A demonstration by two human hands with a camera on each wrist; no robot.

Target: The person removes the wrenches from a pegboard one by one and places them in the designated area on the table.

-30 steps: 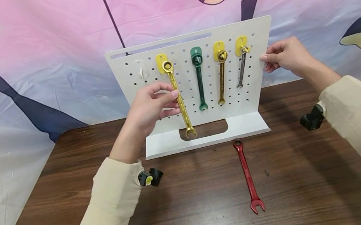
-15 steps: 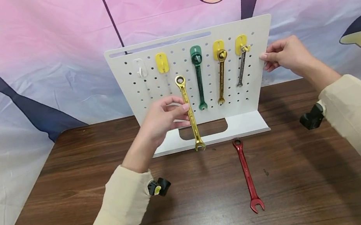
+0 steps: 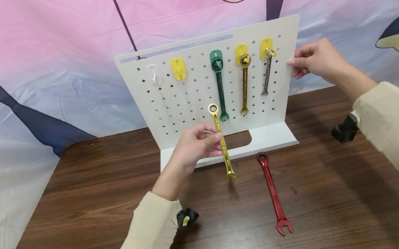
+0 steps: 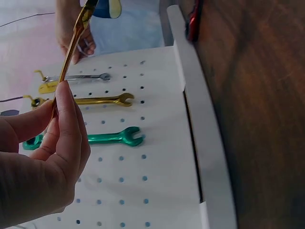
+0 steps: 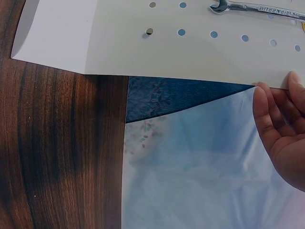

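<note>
My left hand pinches a gold combination wrench by its shaft, ring end up and open end down, in front of the lower part of a white pegboard. In the left wrist view the wrench runs between thumb and fingers. My right hand pinches the pegboard's right edge, thumb on the front face; the right wrist view shows the same hand there. A green wrench, a darker gold wrench and a small silver wrench hang on the board.
A red wrench lies on the brown wooden table in front of the board. A yellow hook and a white hook at the board's left bear nothing. A patterned cloth hangs behind.
The gold wrench has come off the yellow hook; my left hand has carried it down, to the right and toward me. My right hand keeps its place on the board's edge.
</note>
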